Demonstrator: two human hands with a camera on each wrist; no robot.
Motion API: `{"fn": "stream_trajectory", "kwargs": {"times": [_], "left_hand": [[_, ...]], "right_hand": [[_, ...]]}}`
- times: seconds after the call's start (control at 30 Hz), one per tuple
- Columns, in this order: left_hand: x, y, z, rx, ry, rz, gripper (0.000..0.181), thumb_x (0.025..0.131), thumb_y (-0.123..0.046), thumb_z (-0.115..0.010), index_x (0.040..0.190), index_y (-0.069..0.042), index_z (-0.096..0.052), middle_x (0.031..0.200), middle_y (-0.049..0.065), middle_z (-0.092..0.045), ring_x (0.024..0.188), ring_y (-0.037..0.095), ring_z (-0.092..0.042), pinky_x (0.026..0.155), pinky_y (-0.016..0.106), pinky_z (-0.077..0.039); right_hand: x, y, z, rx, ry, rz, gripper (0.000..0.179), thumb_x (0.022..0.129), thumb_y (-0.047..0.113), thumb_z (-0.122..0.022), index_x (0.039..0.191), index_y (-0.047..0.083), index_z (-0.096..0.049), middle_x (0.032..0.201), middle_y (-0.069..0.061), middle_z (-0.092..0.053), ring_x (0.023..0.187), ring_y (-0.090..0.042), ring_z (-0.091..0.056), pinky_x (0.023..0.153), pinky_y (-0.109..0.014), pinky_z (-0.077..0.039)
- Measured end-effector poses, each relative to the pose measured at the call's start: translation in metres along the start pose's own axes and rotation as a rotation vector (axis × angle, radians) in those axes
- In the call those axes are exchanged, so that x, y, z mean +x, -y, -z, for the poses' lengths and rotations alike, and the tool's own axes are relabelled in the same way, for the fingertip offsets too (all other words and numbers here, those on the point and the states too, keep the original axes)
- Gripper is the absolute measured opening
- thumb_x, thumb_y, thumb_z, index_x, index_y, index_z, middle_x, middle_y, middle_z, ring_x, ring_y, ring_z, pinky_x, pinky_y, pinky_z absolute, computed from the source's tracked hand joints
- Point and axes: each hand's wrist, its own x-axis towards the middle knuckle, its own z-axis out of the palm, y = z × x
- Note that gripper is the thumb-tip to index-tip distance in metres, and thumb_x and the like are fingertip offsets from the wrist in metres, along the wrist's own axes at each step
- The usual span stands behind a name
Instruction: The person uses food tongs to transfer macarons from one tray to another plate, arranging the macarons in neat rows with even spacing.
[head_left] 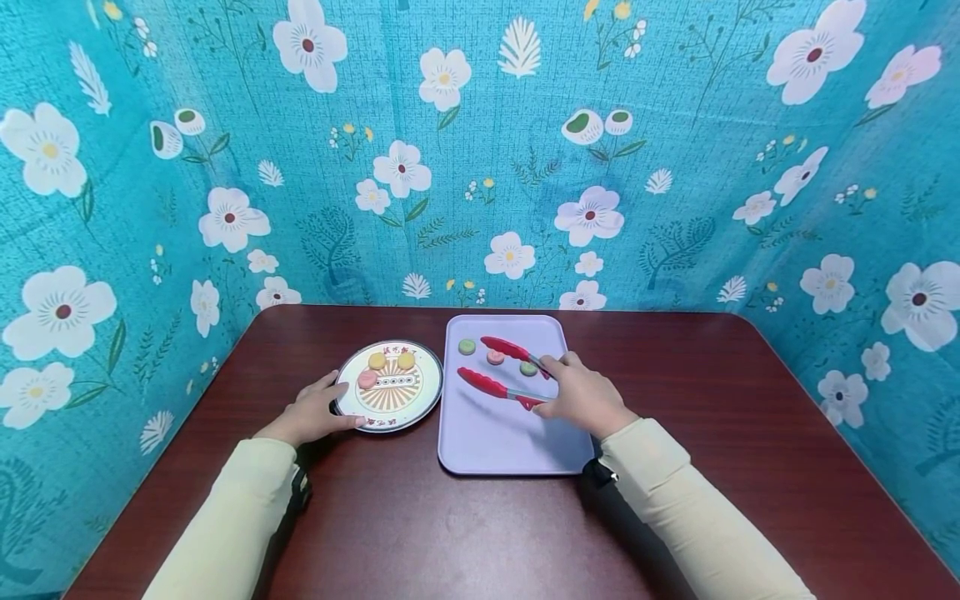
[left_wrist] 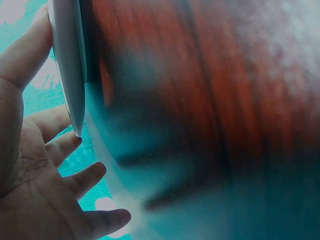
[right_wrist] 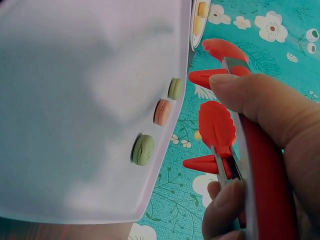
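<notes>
My left hand (head_left: 311,414) grips the left rim of a round patterned plate (head_left: 423,402), thumb and fingers spread along its edge. In the left wrist view the plate (left_wrist: 67,65) appears edge-on and the outer fingers extend past it. Two yellow macarons (head_left: 406,361) and a pink macaron (head_left: 367,379) lie on the plate. My right hand (head_left: 588,396) holds red-tipped tongs (head_left: 483,382), their arms spread apart above a lavender tray (head_left: 495,442). On the tray sit a green macaron (right_wrist: 143,150), a pink macaron (right_wrist: 162,112) and another green macaron (right_wrist: 175,89).
The plate stands directly left of the tray on a dark reddish-brown table (head_left: 390,525). A blue floral cloth (head_left: 480,167) hangs behind the table and along both sides.
</notes>
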Motion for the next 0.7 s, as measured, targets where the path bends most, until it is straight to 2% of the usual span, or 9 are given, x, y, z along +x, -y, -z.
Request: {"fn": "stream_trajectory", "kwargs": {"times": [0.23, 0.7], "left_hand": [[-0.0011, -0.0005, 0.0015, -0.008, 0.001, -0.005, 0.097, 0.078, -0.054, -0.074, 0.145, 0.006, -0.035, 0.155, 0.028, -0.017, 0.136, 0.052, -0.017, 0.102, 0.069, -0.030], [0.0009, 0.0004, -0.0006, -0.008, 0.006, 0.018, 0.096, 0.079, -0.052, -0.073, 0.146, 0.004, -0.035, 0.155, 0.028, -0.017, 0.137, 0.052, -0.017, 0.101, 0.072, -0.028]], "right_hand": [[0.0004, -0.0024, 0.0036, 0.004, 0.001, -0.015, 0.086, 0.067, 0.038, -0.087, 0.141, 0.013, -0.051, 0.109, -0.015, -0.054, 0.066, -0.020, -0.055, 0.055, -0.034, -0.054], [0.0038, -0.0094, 0.0017, -0.020, -0.004, -0.017, 0.084, 0.068, 0.039, -0.086, 0.140, 0.012, -0.051, 0.109, -0.016, -0.055, 0.066, -0.021, -0.056, 0.057, -0.037, -0.055]]}}
